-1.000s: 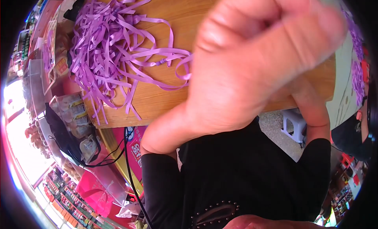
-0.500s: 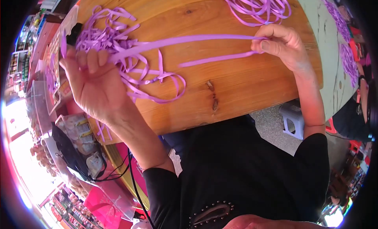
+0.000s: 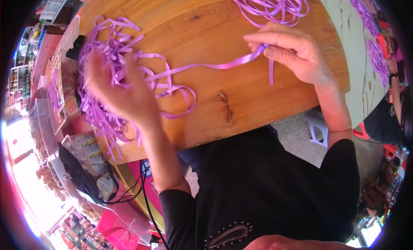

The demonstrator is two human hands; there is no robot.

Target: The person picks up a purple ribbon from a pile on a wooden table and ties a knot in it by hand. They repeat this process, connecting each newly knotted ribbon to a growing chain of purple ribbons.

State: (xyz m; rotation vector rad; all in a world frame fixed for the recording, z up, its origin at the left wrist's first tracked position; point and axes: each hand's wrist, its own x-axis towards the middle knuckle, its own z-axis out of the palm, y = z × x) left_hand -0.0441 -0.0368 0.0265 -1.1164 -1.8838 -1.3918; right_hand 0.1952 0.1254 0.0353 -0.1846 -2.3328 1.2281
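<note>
Pinched between the thumb and fingers of my right hand (image 3: 297, 54) is a purple ribbon (image 3: 206, 66), bunched or knotted at the fingertips. One short end hangs down below them. The rest runs slackly leftward across the table into a heap of purple ribbons (image 3: 101, 110). Over that heap is my left hand (image 3: 124, 93), its fingers smeared by motion, so I cannot make out whether it holds anything. Part of the heap is hidden behind it.
A wooden table (image 3: 258, 95) lies under both hands. Looped purple ribbon (image 3: 275, 7) rests at its far edge. To the right are a pale marbled table (image 3: 340, 30) with more ribbon bundles (image 3: 377, 63), another person's arm (image 3: 396, 88), and a plastic stool (image 3: 317, 127).
The ribbon stretched between both hands has gone slack and dropped toward the table. My left hand has shifted right and turned. My right hand has moved slightly left, with the ribbon bunched at its fingertips.
</note>
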